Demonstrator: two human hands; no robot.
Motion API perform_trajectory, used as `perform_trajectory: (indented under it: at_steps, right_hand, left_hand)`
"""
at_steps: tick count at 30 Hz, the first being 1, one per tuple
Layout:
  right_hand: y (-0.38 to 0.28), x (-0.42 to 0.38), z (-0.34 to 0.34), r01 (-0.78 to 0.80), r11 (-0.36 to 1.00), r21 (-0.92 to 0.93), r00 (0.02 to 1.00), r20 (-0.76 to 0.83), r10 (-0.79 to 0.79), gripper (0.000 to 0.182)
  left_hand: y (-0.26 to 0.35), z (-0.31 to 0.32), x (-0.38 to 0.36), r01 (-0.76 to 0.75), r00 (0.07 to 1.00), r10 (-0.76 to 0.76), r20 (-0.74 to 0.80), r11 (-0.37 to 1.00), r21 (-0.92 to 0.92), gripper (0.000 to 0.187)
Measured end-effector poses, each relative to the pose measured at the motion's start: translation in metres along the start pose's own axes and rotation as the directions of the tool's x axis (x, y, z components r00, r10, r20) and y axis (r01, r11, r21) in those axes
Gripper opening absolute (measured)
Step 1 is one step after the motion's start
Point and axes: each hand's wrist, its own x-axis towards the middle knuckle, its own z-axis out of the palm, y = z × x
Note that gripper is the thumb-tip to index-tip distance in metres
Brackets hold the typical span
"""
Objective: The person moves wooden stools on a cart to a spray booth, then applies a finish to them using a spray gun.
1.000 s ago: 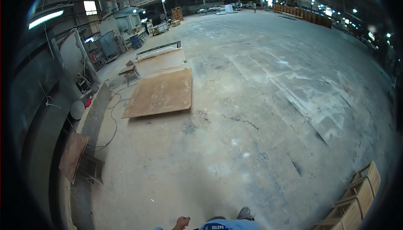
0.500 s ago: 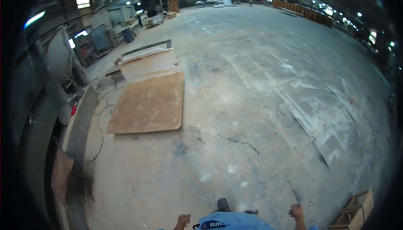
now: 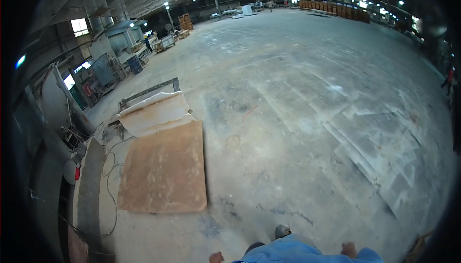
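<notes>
I am on my feet in a large factory hall, looking down over my blue shirt (image 3: 293,251). Just the knuckles of my left hand (image 3: 216,257) show at the bottom edge, and it seems to hold nothing. My right hand (image 3: 349,249) also peeks in at the bottom edge, fingers curled, with nothing visible in it. One shoe (image 3: 282,231) steps forward on the dusty concrete floor (image 3: 297,119). A brown wooden board (image 3: 165,169) lies flat on the floor ahead to my left.
A stack of pale panels on a low cart (image 3: 153,111) stands behind the board. A cable (image 3: 109,176) snakes along the floor by a grey machine (image 3: 57,119) at the left. Crates (image 3: 331,8) line the far wall.
I have walked forward: the brown board is nearer and lower in view. The wooden crates at the lower right have left the frame. Both hands sit lower at the edge.
</notes>
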Motion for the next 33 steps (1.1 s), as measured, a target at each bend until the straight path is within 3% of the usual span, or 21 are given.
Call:
perform_trajectory:
  at_steps: [1, 2, 3, 4, 8, 9, 11, 12, 15, 16, 18, 19, 20, 21, 22, 25, 27, 29, 30, 31, 33]
  right_hand:
    - [-0.057, 0.074, -0.026, -0.287, 0.949, 0.129, 0.948, 0.180, 0.262, 0.028]
    - [-0.125, 0.154, -0.048, -0.542, 0.822, 0.175, 0.833, 0.242, 0.497, 0.029]
    - [-0.118, 0.231, -0.024, -0.167, 0.964, 0.206, 0.980, 0.142, 0.139, 0.035]
    - [-0.233, 0.284, -0.067, -0.316, 0.873, 0.371, 0.948, 0.098, 0.302, 0.036]
    - [-0.384, 0.498, -0.063, 0.099, 0.932, 0.348, 0.995, -0.044, -0.089, 0.039]
    - [-0.419, 0.530, -0.056, 0.111, 0.930, 0.350, 0.994, -0.034, -0.106, 0.039]
    - [-0.477, 0.568, -0.045, 0.130, 0.850, 0.511, 0.991, -0.053, -0.120, 0.038]
    - [-0.492, 0.584, -0.030, 0.086, 0.862, 0.499, 0.996, -0.020, -0.088, 0.037]
    - [-0.463, 0.589, 0.042, -0.155, 0.892, 0.425, 0.979, 0.186, 0.081, 0.032]
    - [-0.462, 0.584, 0.061, -0.244, 0.886, 0.394, 0.956, 0.253, 0.151, 0.030]
    - [-0.479, 0.546, 0.081, -0.476, 0.787, 0.393, 0.871, 0.332, 0.361, 0.030]
    - [-0.424, 0.530, 0.125, -0.273, 0.869, 0.413, 0.932, 0.338, 0.133, 0.032]
    - [-0.500, 0.524, 0.089, -0.599, 0.795, 0.100, 0.721, 0.500, 0.480, 0.039]
    - [-0.446, 0.504, 0.133, -0.199, 0.970, -0.144, 0.905, 0.354, 0.238, 0.047]
    - [-0.462, 0.521, 0.139, -0.195, 0.971, -0.142, 0.903, 0.360, 0.234, 0.047]
    - [-0.468, 0.611, 0.177, 0.085, 0.932, -0.352, 0.963, 0.270, 0.015, 0.048]
    - [-0.479, 0.690, 0.192, 0.271, 0.829, -0.489, 0.955, 0.244, -0.168, 0.048]
    - [-0.421, 0.758, 0.253, 0.416, 0.679, -0.605, 0.908, 0.241, -0.342, 0.048]
    - [-0.520, 0.838, 0.203, 0.061, 0.980, -0.187, 0.941, 0.337, 0.006, 0.047]
    - [-0.604, 0.908, 0.186, -0.547, 0.761, 0.349, 0.828, 0.357, 0.432, 0.040]
    - [-0.723, 1.039, 0.172, -0.356, 0.816, 0.456, 0.934, 0.214, 0.287, 0.029]
  left_hand:
    - [-0.003, -0.005, 0.020, 0.041, 0.999, -0.041, 0.006, 0.998, -0.040, 0.029]
    - [-0.002, -0.004, 0.037, 0.084, 0.996, -0.083, 0.018, 0.993, -0.088, 0.030]
    - [0.004, -0.004, 0.056, 0.125, 0.992, -0.122, 0.031, 0.982, -0.138, 0.030]
    - [0.007, -0.003, 0.084, 0.161, 0.987, -0.157, 0.038, 0.969, -0.186, 0.031]
    - [-0.006, -0.017, 0.200, 0.312, 0.948, -0.311, 0.060, 0.885, -0.347, 0.032]
    - [-0.016, -0.022, 0.232, 0.350, 0.933, -0.354, 0.063, 0.855, -0.382, 0.032]
    - [-0.044, -0.040, 0.284, 0.422, 0.899, -0.429, 0.088, 0.794, -0.438, 0.033]
    - [-0.053, -0.051, 0.315, 0.450, 0.883, -0.458, 0.104, 0.761, -0.468, 0.034]
    - [-0.069, -0.076, 0.402, 0.533, 0.829, -0.528, 0.183, 0.648, -0.544, 0.035]
    - [-0.059, -0.123, 0.470, 0.670, 0.620, -0.709, 0.337, 0.254, -0.698, 0.030]
    - [-0.070, -0.187, 0.590, 0.489, 0.760, -0.618, 0.199, 0.344, -0.802, 0.028]
    - [-0.069, -0.222, 0.647, 0.424, 0.795, -0.596, 0.113, 0.412, -0.807, 0.030]
    - [-0.074, -0.250, 0.700, 0.346, 0.817, -0.575, 0.048, 0.421, -0.838, 0.031]
    - [-0.076, -0.276, 0.750, 0.267, 0.830, -0.558, -0.016, 0.423, -0.866, 0.031]
    - [-0.066, -0.314, 0.796, 0.235, 0.811, -0.584, -0.036, 0.381, -0.894, 0.026]
    - [-0.053, -0.399, 0.912, 0.089, 0.767, -0.633, -0.105, 0.267, -0.959, 0.022]
    - [-0.053, -0.436, 0.977, 0.099, 0.737, -0.673, -0.062, 0.199, -0.975, 0.023]
    - [-0.066, -0.469, 1.031, 0.112, 0.711, -0.703, -0.017, 0.137, -0.984, 0.025]
    - [-0.075, -0.477, 1.056, 0.117, 0.721, -0.693, 0.004, 0.116, -0.986, 0.027]
    - [-0.081, -0.483, 1.079, 0.122, 0.732, -0.680, 0.029, 0.089, -0.989, 0.029]
    - [-0.093, -0.503, 1.128, 0.065, 0.700, -0.714, 0.001, 0.062, -0.996, 0.028]
